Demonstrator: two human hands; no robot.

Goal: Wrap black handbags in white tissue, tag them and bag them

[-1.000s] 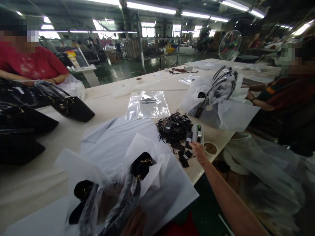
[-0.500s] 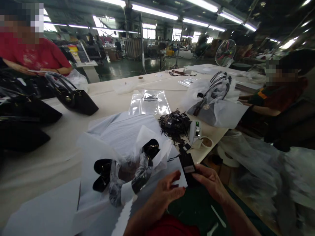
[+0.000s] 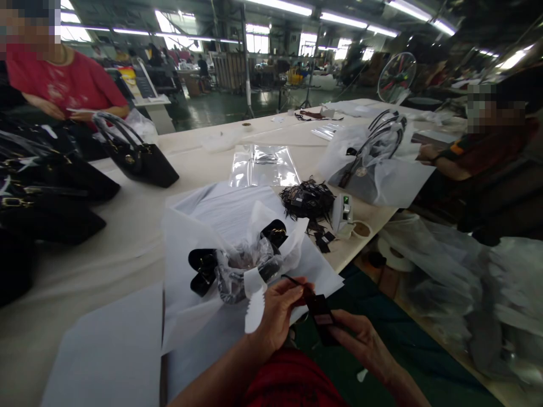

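Note:
My right hand [image 3: 360, 339] grips a black hang tag [image 3: 320, 314] with a small pale label on it. The tag's black cord [image 3: 292, 280] is pinched between the fingers of my left hand [image 3: 280, 308]. Just beyond my left hand lies a handbag partly wrapped in white tissue paper [image 3: 186, 226]. Its plastic-covered handles [image 3: 231, 282] and black, gold-buckled parts [image 3: 203, 268] show; the bag's body is mostly hidden. A white strip with a jagged edge [image 3: 254, 305] sticks up beside my left wrist.
A heap of black tags [image 3: 307, 200] lies past the bag, near a tape roll [image 3: 362, 228]. Clear plastic sheets [image 3: 265, 165] are behind. Black handbags [image 3: 139, 158] stand at left, before a person in red [image 3: 72, 85]. Another person sits at right by a wrapped bag [image 3: 365, 169].
My left hand has closed from spread fingers onto the tag's cord. The tag has moved away from the loose tags at the table edge and lower, still in my right hand.

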